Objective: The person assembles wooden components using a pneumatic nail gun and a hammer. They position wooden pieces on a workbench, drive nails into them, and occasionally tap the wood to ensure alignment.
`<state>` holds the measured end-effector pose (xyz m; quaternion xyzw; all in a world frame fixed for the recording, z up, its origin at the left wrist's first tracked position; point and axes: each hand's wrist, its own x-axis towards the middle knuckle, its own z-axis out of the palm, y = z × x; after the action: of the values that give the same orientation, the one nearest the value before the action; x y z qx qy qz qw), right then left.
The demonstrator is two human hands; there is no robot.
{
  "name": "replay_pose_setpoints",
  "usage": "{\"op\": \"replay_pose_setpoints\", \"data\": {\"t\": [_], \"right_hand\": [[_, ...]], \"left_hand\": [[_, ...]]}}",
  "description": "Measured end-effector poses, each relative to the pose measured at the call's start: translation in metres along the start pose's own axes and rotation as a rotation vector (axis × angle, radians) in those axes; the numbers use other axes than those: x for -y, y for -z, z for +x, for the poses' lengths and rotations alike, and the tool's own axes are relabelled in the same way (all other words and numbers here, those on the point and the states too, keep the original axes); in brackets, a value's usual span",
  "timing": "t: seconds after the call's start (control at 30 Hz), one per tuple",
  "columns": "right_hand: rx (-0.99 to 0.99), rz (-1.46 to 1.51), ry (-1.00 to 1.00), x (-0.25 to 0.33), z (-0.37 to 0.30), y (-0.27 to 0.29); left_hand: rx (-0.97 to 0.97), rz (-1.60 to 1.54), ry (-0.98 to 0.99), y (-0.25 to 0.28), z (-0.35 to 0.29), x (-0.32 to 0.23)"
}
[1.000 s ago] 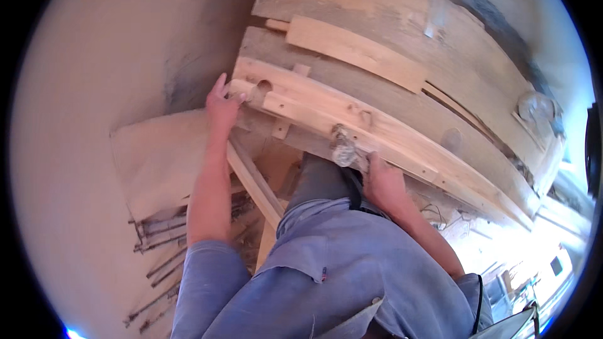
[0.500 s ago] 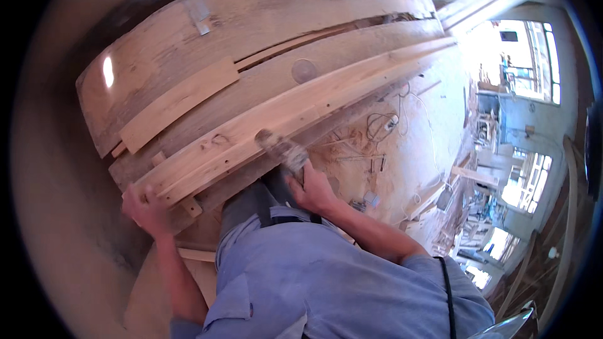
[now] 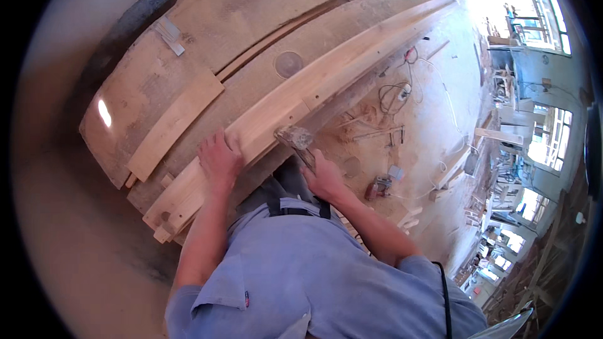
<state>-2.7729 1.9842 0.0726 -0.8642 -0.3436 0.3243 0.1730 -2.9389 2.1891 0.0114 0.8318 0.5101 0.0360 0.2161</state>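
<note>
A long pale wooden beam (image 3: 276, 119) runs diagonally along the near side of the workbench, with a row of small dark holes in its near face. My left hand (image 3: 221, 158) grips the beam over its top and far edge, toward the left end. In my right hand (image 3: 325, 177) is a hammer (image 3: 294, 137), its fingers wrapped round the wooden handle. The hammer's worn, blocky head is at the beam's near side, to the right of my left hand. Whether it touches the wood, I cannot tell.
On the workbench (image 3: 201, 37), a flat pale board (image 3: 176, 125) lies beyond the beam, near a round disc (image 3: 289, 64). The dusty floor holds a red power tool (image 3: 378, 187), loose cables (image 3: 392, 97) and wood scraps. Windows (image 3: 546, 138) line the right wall.
My left hand has moved right along the beam from its left end. The hammer is still in my right hand, its head now nearer the beam's near edge. The view has shifted.
</note>
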Motion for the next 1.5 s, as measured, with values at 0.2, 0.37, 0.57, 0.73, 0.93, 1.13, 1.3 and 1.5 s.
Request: {"op": "replay_pose_setpoints", "data": {"t": [0.2, 0.37, 0.57, 0.73, 0.93, 1.13, 1.3, 1.5], "right_hand": [[0.064, 0.085, 0.015, -0.016, 0.040, 0.054], [0.284, 0.271, -0.010, 0.014, 0.157, 0.127], [0.456, 0.983, -0.100, 0.092, 0.333, 0.111], [0.384, 1.794, -0.035, 0.136, 0.466, 0.043], [0.368, 1.699, -0.310, 0.139, 0.448, 0.029], [0.460, 1.379, -0.319, 0.081, 0.436, 0.064], [0.442, 1.177, -0.296, 0.081, 0.422, 0.086], [0.464, 1.254, -0.360, 0.066, 0.380, 0.082]], "left_hand": [[-0.029, 0.033, 0.014, -0.008, 0.001, 0.003], [-0.020, 0.011, 0.012, -0.006, 0.006, -0.002], [-0.022, -0.021, 0.024, -0.005, 0.005, 0.000], [0.004, -0.059, 0.033, -0.005, 0.008, 0.003], [-0.004, -0.069, 0.054, -0.006, 0.007, 0.002], [-0.034, -0.045, 0.026, -0.010, 0.004, 0.003], [-0.006, -0.040, 0.023, -0.010, 0.008, 0.003], [-0.011, -0.016, 0.019, -0.013, 0.003, 0.004]]}}
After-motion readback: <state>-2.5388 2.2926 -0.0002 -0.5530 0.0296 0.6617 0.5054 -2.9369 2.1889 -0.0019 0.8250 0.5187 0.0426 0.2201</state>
